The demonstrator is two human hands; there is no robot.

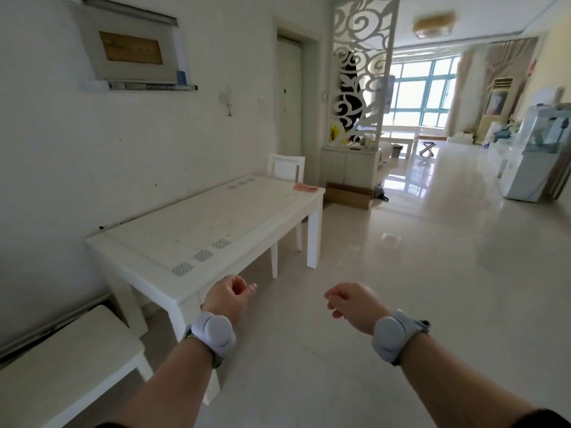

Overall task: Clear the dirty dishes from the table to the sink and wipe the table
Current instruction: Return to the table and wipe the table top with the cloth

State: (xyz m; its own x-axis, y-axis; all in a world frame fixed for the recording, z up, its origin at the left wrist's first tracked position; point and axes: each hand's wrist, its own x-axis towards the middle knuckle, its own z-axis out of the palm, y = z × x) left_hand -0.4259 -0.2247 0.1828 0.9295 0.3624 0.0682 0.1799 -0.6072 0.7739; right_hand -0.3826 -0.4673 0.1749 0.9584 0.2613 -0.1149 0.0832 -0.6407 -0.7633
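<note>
Left grip is held out low, fingers loosely curled, nothing in it. Right grip is the same: fingers loosely curled inward, holding nothing. The 2 grips are apart from each other, both over the floor, touching nothing. There is 1 grey band on the left wrist and 1 on the right.

Table: white, long, ahead-left of left grip, long side along the wall. Its near corner is just left of left grip, no contact. The top has 3 grey mesh squares at the end nearest the grips, a similar row at the far end, and small specks on the surface.

Pink cloth lies crumpled on the table's far R corner, well ahead of both grips. White chair stands just behind the cloth at the far end. White bench is to the near left of left grip, by the wall.

Far ahead, btw the 2 grips' lines, is a cut-out screen on a low cabinet, w/ a door to its left.
</note>
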